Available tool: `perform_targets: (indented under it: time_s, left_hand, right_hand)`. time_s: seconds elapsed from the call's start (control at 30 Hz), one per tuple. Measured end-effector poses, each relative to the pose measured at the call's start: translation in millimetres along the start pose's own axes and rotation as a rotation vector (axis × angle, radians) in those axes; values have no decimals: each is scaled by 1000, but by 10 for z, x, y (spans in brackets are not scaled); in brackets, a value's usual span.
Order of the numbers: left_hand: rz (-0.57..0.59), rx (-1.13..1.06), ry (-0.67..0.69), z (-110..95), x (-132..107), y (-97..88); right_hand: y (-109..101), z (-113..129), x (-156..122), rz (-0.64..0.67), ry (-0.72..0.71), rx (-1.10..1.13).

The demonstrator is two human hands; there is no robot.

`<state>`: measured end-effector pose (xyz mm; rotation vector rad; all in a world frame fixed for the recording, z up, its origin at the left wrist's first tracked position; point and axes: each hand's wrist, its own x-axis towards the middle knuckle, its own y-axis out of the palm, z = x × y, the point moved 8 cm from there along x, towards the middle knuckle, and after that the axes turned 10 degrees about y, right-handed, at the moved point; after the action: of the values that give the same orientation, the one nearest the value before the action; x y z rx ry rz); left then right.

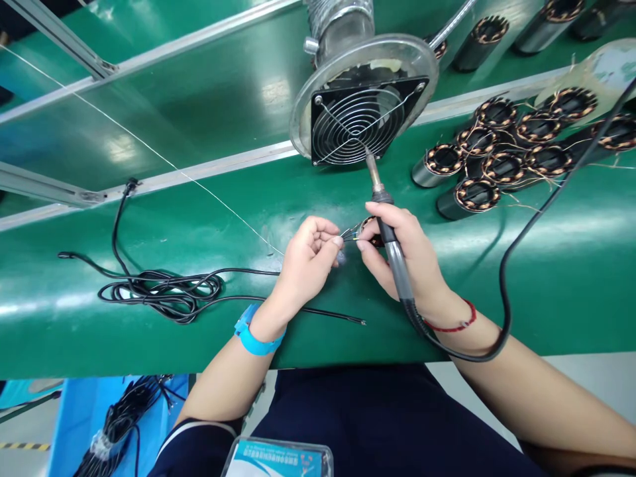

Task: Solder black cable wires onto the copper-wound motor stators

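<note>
At nine o'clock on the green bench (pixel 149 225) a bundle of black cable (pixel 159 295) is lying loose, one bare-ended strand (pixel 342 318) reaching towards the middle. A thin solder wire (pixel 163 161) is running diagonally down from ten o'clock towards the hands. The left hand (pixel 305 262), wearing a blue wrist strap (pixel 253 336), is pinching a small bunch of fine lead wires (pixel 350 233) between thumb and fingertips. Just to its right, touching the same wires, the right hand (pixel 405 255) is pinching them with thumb and forefinger while also cradling a soldering iron (pixel 390 235) along the palm, its tip aimed at twelve o'clock, where a fume extractor fan (pixel 360 122) is sitting. A stator (pixel 370 232) is lying mostly hidden behind the right fingers (only a copper edge shows). At two o'clock a cluster of wound stators (pixel 507 156) is waiting.

Doing this well probably means holding the strands taut and aligned, keeping the hot tip away from the fingers.
</note>
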<state>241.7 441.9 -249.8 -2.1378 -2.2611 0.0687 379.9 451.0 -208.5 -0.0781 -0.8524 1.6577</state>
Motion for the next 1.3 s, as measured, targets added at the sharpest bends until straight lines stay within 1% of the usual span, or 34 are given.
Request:
perform_targets:
  time_s: [0.23, 0.33, 0.47, 0.6, 0.7, 0.87, 0.93, 1.0, 1.17, 1.23, 1.3]
  left_hand:
    - [-34, 14, -52, 49, -24, -24]
    - [-35, 20, -31, 47, -21, -27]
    - [-18, 61, 16, 20, -18, -27]
    - [44, 156, 143, -67, -10, 10]
    - [78, 234, 242, -120, -7, 34]
    - [125, 371, 440, -245, -26, 78]
    - [133, 431, 492, -286, -34, 92]
    - [110, 471, 483, -290, -26, 79]
    - [67, 457, 344, -207, 9, 31]
    - [56, 411, 282, -159, 23, 10]
    - [33, 338, 209, -99, 36, -16]
  right_hand:
    - [32, 0, 2, 2, -50, -7]
    - [43, -21, 6, -2, -43, 8]
    - [59, -72, 7, 17, 5, 34]
    - [59, -120, 3, 46, 40, 95]
    - [57, -137, -2, 57, 40, 142]
    - [63, -141, 6, 38, 53, 141]
    - [49, -128, 12, 30, 45, 129]
    - [27, -122, 15, 41, 31, 106]
    - [-14, -153, 13, 93, 18, 70]
    - [-9, -161, 29, 73, 31, 25]
    - [11, -163, 57, 26, 51, -46]
